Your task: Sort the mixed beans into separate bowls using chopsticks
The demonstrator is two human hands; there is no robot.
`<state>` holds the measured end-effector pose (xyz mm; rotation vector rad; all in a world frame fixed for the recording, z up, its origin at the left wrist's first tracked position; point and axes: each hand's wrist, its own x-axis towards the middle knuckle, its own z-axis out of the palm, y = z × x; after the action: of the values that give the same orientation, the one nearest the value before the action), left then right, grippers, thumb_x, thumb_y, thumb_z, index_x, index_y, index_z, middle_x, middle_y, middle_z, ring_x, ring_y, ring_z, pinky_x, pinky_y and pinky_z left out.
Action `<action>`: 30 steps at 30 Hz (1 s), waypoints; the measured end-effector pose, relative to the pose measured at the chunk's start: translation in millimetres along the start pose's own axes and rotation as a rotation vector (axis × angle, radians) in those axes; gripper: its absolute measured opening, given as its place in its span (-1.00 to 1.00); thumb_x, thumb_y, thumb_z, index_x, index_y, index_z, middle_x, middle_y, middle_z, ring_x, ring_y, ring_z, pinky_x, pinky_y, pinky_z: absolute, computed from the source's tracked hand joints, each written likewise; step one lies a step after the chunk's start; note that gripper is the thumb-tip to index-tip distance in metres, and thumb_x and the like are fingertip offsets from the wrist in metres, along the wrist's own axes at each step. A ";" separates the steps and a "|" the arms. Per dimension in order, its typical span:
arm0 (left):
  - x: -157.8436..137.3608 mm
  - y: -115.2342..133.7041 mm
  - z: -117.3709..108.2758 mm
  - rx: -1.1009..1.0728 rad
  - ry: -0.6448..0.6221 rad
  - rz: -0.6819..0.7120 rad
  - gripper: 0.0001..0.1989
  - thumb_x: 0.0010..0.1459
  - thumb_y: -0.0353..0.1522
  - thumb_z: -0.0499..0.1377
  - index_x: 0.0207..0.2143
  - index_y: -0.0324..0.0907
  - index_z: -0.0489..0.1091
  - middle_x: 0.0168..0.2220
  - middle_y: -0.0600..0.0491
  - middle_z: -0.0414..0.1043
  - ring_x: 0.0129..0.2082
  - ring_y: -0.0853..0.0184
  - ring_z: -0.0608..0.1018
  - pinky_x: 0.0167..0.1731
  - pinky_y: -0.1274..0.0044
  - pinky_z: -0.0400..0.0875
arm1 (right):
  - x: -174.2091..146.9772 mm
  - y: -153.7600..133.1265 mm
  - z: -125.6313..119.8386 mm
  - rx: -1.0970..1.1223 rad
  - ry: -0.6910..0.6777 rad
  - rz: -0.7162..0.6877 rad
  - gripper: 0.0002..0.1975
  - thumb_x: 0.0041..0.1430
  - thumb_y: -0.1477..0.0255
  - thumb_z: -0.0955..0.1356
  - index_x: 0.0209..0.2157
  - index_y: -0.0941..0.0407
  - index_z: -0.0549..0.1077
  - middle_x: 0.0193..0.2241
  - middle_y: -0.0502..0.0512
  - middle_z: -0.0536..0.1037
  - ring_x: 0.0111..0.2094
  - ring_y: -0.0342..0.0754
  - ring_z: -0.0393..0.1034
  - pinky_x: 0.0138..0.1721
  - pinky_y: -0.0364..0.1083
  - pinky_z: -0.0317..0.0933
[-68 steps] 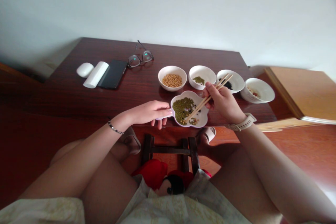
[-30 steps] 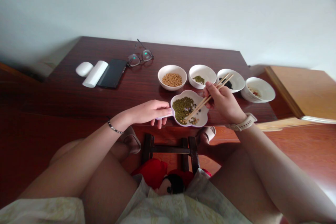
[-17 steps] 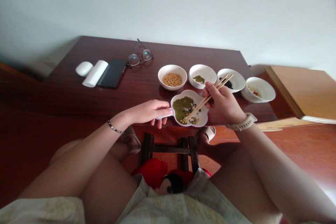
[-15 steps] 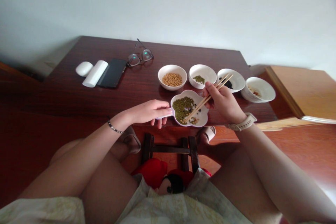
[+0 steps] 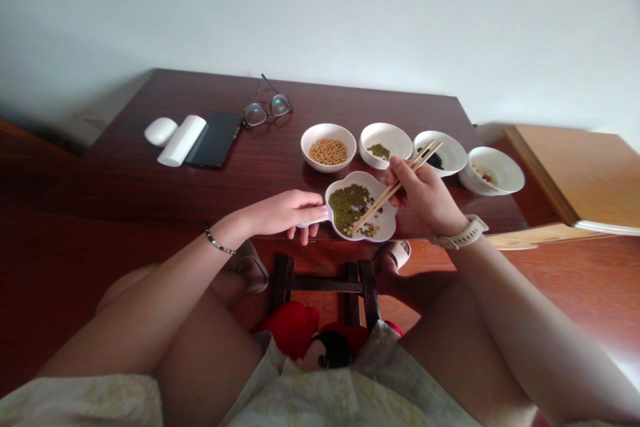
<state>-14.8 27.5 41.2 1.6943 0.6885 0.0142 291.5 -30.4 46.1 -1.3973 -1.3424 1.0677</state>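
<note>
flower-shaped dish (image 5: 386,223): one, at the table's (image 5: 270,163) near edge; handle (image 5: 311,221) pinched in left hand (image 5: 285,212).
chopsticks (image 5: 381,201): one pair, closed within right hand (image 5: 424,192); long axis slanting leftward and nearward into the dish, tips down by the beans; contact cannot be told.
green beans (image 5: 345,201): massed handle-side, left of right hand, nearer left hand.
brands, labels, writing: none legible.

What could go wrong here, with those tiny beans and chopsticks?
Three things, perhaps. The flower-shaped dish is right at the front edge of the table; if the left grip slackened, it might tip and spill. Small, round mung beans could slip from the thin chopsticks. The right grip appears close to the white mung-bean bowl and might nudge it.
</note>
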 end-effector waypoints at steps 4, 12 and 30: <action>0.2 0.1 -0.4 0.008 -0.005 0.005 -0.57 0.52 0.02 0.14 -0.14 -0.17 0.46 -0.21 -0.08 0.69 -0.35 0.24 0.75 -0.55 0.57 0.47 | 1.3 2.2 0.1 0.014 -0.005 -0.008 -0.45 0.47 -0.12 0.37 -0.40 0.05 0.43 -0.64 -0.05 0.39 -0.66 -0.17 0.25 -0.62 -0.10 0.06; 0.1 -0.7 -0.5 0.020 -0.003 -0.002 -0.56 0.52 0.02 0.13 -0.15 -0.17 0.46 -0.22 -0.09 0.69 -0.36 0.23 0.75 -0.55 0.57 0.46 | 2.7 3.4 0.4 0.005 -0.016 -0.006 -0.44 0.47 -0.12 0.37 -0.40 0.06 0.45 -0.65 -0.05 0.40 -0.67 -0.17 0.25 -0.62 -0.10 0.06; 0.2 1.5 1.2 0.020 0.003 -0.007 -0.58 0.53 0.01 0.13 -0.13 -0.16 0.44 -0.22 -0.06 0.68 -0.37 0.25 0.74 -0.55 0.57 0.45 | 1.8 1.8 2.0 0.010 -0.011 -0.001 -0.42 0.45 -0.15 0.37 -0.40 0.06 0.45 -0.66 -0.04 0.41 -0.67 -0.16 0.25 -0.63 -0.11 0.07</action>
<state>-13.6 26.5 42.1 1.7114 0.6990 0.0043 290.0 -28.6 43.8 -1.3849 -1.3437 1.0810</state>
